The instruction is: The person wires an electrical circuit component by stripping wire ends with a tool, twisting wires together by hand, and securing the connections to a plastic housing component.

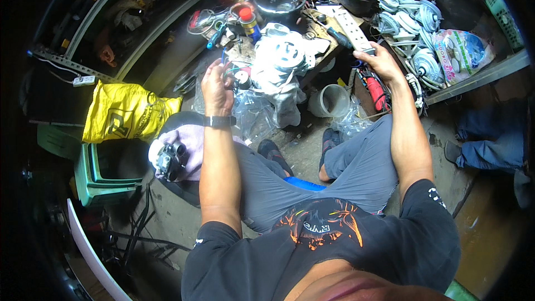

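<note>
My left hand, with a watch strap at the wrist, pinches thin wires, a blue wire among them. These wires lie beside a white round appliance part resting on white cloth; it looks like a fan motor housing. My right hand grips the near end of a white power strip, which slants across the bench. A dark-handled screwdriver lies just left of the strip. Beyond my left hand are a teal-handled screwdriver and a can with a red cap.
Several grey-white fan motor parts pile up at the right, beside a printed plastic bag. A pale bucket stands below the bench. At left are a yellow bag and green chair. Another person's legs show at right.
</note>
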Available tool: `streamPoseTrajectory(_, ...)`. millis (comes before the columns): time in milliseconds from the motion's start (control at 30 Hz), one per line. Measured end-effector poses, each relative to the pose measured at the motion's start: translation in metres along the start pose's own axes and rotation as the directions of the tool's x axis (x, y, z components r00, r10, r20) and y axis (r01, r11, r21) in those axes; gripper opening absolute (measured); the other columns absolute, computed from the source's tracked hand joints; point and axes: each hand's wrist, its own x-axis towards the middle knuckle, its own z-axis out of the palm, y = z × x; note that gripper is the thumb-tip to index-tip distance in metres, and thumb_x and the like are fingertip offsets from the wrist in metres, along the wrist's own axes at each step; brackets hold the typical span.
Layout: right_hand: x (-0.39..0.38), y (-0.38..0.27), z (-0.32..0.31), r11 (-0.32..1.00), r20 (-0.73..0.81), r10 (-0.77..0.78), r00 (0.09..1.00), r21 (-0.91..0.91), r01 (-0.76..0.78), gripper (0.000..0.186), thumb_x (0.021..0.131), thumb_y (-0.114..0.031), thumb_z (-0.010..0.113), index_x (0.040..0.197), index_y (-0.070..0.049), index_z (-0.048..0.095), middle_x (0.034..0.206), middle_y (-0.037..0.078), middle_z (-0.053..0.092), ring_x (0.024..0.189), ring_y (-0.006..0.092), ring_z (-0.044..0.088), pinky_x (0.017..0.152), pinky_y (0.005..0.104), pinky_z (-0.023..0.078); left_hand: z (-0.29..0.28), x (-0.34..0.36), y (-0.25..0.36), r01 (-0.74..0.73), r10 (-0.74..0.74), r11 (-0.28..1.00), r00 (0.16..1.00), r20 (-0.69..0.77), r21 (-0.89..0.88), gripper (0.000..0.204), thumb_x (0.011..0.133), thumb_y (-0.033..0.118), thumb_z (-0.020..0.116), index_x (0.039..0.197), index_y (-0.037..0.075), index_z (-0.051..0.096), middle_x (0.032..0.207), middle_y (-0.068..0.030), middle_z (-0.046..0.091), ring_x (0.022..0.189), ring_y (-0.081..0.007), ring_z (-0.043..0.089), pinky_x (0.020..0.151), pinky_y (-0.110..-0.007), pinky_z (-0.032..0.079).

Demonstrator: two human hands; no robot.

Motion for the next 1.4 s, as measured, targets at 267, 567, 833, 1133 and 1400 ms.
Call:
streamPoseTrajectory(267,0.098,0.053,0.006,0.966,-0.033,-0.001,0.999,-0.259,-0.007,0.095,0.072,-0.052,0.083,0.139,0.007,0.049,0.129,0.024,0.062,0.117,0.0294,0.062,0.098,0.0371,0.048,0.028,0.002,-0.015,-0.035,0.032,0.996,0.999,0.036,0.086,0.03,0.093,0.005,0.059,0.122,-0.002,0.053,0.086,-0.0068,0.064,0.064,-0.0102,0.057,0.05,-0.02,0.041)
streamPoseTrajectory(567,0.126,0.058,0.004,0.909,-0.187,-0.101,0.977,-0.417,0.014,0.091,0.07,-0.052,0.083,0.136,0.003,0.054,0.13,0.026,0.061,0.121,0.0322,0.061,0.103,0.0386,0.046,0.037,-0.017,-0.01,-0.062,0.06,0.991,0.998,0.019,0.119,0.025,0.094,0.006,0.056,0.119,0.002,0.054,0.089,-0.0035,0.061,0.065,-0.0071,0.053,0.052,-0.02,0.039)
streamPoseTrajectory(833,0.14,0.064,-0.01,0.888,-0.194,-0.093,0.977,-0.46,-0.007,0.095,0.066,-0.057,0.084,0.134,0.003,0.056,0.13,0.026,0.061,0.123,0.033,0.06,0.104,0.0403,0.046,0.036,-0.02,-0.016,-0.02,0.018,0.997,0.999,0.028,0.072,0.031,0.094,0.004,0.059,0.123,-0.002,0.051,0.086,-0.0059,0.063,0.06,-0.0064,0.052,0.049,-0.018,0.04)
streamPoseTrajectory(1133,0.182,0.064,-0.007,0.779,-0.118,-0.283,0.952,-0.607,0.156,0.09,0.069,-0.054,0.084,0.133,0.002,0.055,0.12,0.027,0.065,0.115,0.0386,0.063,0.097,0.0424,0.05,0.063,-0.003,0.023,-0.079,0.052,0.988,0.98,0.191,0.135,0.028,0.095,0.008,0.058,0.122,0.0,0.054,0.095,-0.0075,0.066,0.071,-0.0082,0.06,0.055,-0.019,0.044)
streamPoseTrajectory(1400,0.171,0.066,0.007,0.746,-0.083,-0.316,0.945,-0.637,0.193,0.095,0.071,-0.042,0.086,0.142,0.005,0.045,0.139,0.026,0.053,0.13,0.0382,0.051,0.109,0.0419,0.041,0.065,0.007,0.002,-0.006,0.026,0.994,0.983,0.182,-0.108,0.035,0.096,0.004,0.058,0.129,0.0,0.046,0.094,-0.0098,0.061,0.068,-0.0117,0.058,0.053,-0.019,0.043)
